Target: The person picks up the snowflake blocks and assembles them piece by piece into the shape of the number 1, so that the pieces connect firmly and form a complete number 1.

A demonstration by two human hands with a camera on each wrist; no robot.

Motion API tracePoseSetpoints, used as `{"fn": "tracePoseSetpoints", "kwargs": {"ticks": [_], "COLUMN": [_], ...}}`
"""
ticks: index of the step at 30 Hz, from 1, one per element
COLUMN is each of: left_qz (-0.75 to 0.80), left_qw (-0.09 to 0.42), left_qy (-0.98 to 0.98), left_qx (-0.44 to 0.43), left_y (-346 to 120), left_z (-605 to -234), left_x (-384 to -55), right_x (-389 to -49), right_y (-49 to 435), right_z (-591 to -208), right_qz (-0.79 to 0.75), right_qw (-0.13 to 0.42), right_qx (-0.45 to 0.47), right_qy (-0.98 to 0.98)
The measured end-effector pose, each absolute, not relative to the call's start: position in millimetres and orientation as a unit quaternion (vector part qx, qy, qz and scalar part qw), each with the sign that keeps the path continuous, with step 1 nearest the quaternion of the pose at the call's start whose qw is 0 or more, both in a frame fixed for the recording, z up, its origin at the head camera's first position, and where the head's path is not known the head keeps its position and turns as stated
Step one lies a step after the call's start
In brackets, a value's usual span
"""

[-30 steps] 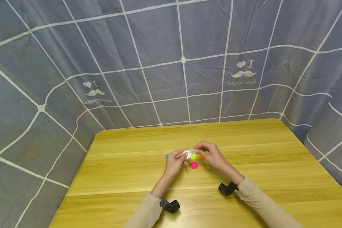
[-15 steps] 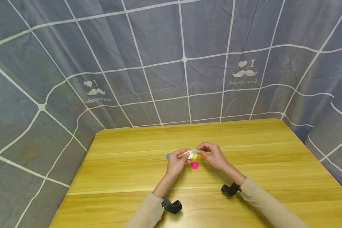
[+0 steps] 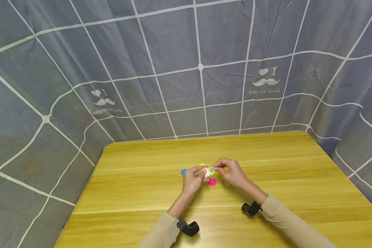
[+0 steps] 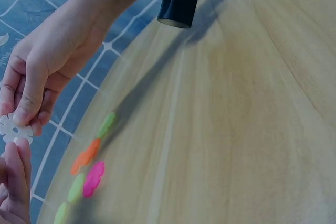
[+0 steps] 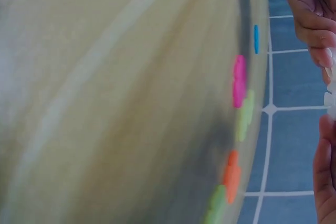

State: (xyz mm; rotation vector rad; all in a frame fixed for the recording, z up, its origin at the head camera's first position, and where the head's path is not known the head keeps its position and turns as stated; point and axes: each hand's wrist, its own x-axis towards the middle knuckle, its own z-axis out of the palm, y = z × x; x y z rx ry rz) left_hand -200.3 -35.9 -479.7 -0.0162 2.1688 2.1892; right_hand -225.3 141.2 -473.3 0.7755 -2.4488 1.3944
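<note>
Your left hand (image 3: 191,182) pinches a white disc (image 3: 207,173) above the table (image 3: 127,193), while your right hand (image 3: 234,174) pinches a pale piece (image 3: 212,169) at its right edge, too small to tell whether they are joined. Around your hands you have a blue disc (image 3: 183,172) to the left, a pink disc (image 3: 212,182) nearer you, two green discs (image 3: 202,165), and an orange disc (image 3: 222,171) partly hidden by your right hand. Beyond the table hangs a grey curtain (image 3: 176,91) with white lines.
</note>
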Motion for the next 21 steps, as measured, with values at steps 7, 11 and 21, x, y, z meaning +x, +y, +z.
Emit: {"fn": "tracePoseSetpoints", "kwargs": {"ticks": [7, 11, 21], "left_qz": [0.722, 0.725, 0.736], "left_qw": [0.040, 0.033, 0.043], "left_qy": [0.690, 0.687, 0.674], "left_qx": [-0.037, -0.049, -0.048], "left_y": [-35.7, -37.2, -34.3], "left_z": [-485.9, -482.5, -480.9], "left_x": [-197.0, -194.7, -195.5], "right_x": [-222.1, -221.9, -219.9], "right_y": [137.2, 134.1, 134.5], "right_z": [-475.2, -473.8, -476.8], "right_qz": [0.455, 0.454, 0.450], "right_qw": [0.100, 0.096, 0.118], "right_qx": [0.261, 0.255, 0.268], "right_qy": [-0.845, -0.848, -0.844]}}
